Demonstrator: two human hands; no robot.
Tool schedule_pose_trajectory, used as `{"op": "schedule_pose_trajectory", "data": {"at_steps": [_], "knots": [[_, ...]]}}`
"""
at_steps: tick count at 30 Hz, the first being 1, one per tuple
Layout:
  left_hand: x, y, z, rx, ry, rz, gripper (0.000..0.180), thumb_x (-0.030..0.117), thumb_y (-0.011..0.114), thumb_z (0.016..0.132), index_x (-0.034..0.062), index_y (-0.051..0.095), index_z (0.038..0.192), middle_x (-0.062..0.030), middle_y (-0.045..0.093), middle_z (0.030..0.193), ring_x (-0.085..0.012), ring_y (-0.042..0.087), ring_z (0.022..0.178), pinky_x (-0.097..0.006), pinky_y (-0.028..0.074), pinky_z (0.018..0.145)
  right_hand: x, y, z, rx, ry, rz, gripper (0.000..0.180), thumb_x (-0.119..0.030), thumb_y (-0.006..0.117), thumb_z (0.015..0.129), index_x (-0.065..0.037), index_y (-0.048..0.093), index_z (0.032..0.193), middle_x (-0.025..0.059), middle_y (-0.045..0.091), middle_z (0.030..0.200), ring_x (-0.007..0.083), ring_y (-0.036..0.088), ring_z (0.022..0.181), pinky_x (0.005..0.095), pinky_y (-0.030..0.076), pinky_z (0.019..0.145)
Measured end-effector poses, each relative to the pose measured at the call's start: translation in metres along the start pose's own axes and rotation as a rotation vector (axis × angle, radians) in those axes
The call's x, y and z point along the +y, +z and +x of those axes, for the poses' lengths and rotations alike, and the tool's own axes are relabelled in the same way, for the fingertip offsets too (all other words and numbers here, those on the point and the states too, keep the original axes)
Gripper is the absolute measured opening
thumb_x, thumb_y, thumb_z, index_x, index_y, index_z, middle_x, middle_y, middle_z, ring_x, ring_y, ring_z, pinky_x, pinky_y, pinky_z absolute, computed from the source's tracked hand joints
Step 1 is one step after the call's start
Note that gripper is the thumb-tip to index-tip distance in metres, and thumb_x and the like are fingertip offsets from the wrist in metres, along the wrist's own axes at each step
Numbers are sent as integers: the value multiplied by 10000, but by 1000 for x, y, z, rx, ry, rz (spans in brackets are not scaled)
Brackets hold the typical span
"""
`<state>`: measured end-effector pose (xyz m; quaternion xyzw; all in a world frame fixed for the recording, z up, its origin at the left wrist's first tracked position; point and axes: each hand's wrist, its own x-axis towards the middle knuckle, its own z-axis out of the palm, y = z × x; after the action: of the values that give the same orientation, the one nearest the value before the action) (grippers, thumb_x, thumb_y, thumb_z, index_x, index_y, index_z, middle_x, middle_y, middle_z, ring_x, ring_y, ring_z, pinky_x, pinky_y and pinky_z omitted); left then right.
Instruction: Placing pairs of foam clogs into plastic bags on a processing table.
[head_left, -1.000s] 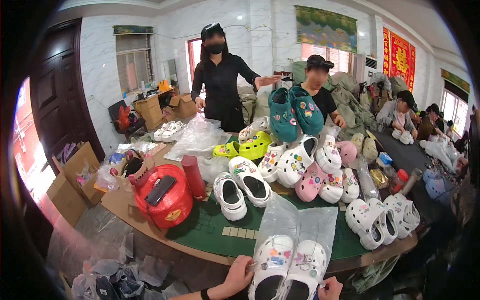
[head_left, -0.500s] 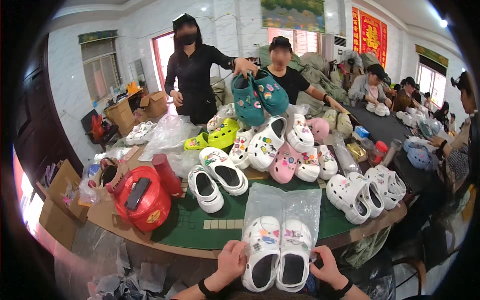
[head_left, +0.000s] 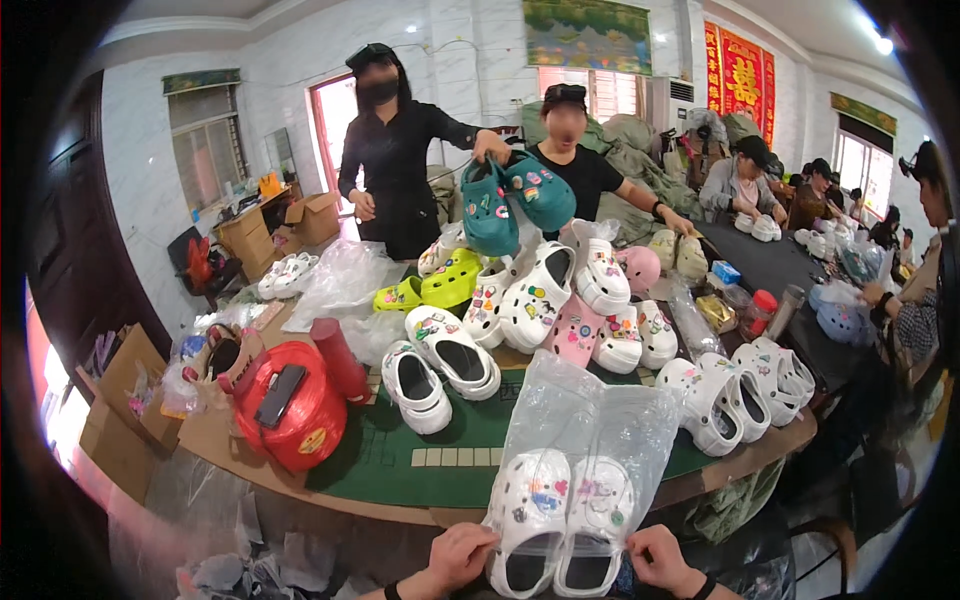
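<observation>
Clogs [head_left: 563, 520], white, charm-studded, in clear bag [head_left: 590, 420]

Daylight is coming through the barred window [head_left: 205, 145] in the white marble wall [head_left: 290, 70]; left of it, a dark wooden door [head_left: 70, 240] is standing.

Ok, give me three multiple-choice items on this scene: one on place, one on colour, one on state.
1. Where is the red spool?
A. left of the white clogs in the bag
B. right of them
C. on the floor

2. What colour are the clogs held up by the standing person?
A. pink
B. teal
C. yellow

3. How are the white clogs between the left hand and right hand?
A. bare
B. boxed
C. in a clear plastic bag

Answers: 1 A, it sits at the table's left edge; 2 B, both are teal; 3 C, clear film surrounds them.
</observation>
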<state>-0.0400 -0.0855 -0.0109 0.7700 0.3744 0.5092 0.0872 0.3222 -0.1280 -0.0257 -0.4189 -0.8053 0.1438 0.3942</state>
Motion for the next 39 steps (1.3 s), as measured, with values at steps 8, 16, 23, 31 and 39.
{"op": "schedule_pose_trajectory", "data": {"at_steps": [8, 16, 23, 31, 39], "knots": [[-15, 14, -12, -137, -544, -143, 333, 96, 650, 908, 9, 487, 1186, -162, 519, 1181, -266, 543, 1086, -363, 469, 916, -21, 2, 13, -245, 107, 243, 841, -60, 740, 729, -23, 255, 1416, 158, 367, 1237, 260, 417, 1178, 393, 347, 1036], [-31, 57, 20, 133, -649, -652, 240, 111, 649, 929, 25, 508, 1103, -32, 515, 1076, -111, 538, 956, -249, 451, 860, 24, 24, 3, -26, 303, 748, 1257, -332, 978, 523, -61, 212, 1482, 144, 384, 1460, 285, 407, 1348, 445, 343, 1108], [-46, 75, 55, 219, -573, -372, 207, 145, 632, 926, 9, 585, 1074, -106, 590, 887, -246, 576, 826, -322, 464, 802, 48, 17, 34, 55, 340, 915, 1204, -325, 979, 515, -76, 265, 1452, 145, 441, 1422, 286, 441, 1329, 461, 388, 1090], [-47, 85, 49, 239, -807, -458, 180, 127, 583, 956, -8, 545, 1069, -43, 576, 940, -119, 517, 876, -280, 443, 803, 12, 32, 65, 431, 391, 923, 1158, -522, 909, 587, -10, 280, 1414, 131, 452, 1368, 274, 436, 1301, 417, 330, 1106], [-20, 78, 69, 388, -890, -905, 75, 121, 507, 1005, 68, 499, 1057, 37, 470, 873, -50, 419, 773, -217, 380, 674, 32, 47, 23, 289, 536, 1529, 617, -489, 349, 1034, -118, 270, 1520, 113, 385, 1528, 290, 429, 1367, 482, 360, 1129]]}}
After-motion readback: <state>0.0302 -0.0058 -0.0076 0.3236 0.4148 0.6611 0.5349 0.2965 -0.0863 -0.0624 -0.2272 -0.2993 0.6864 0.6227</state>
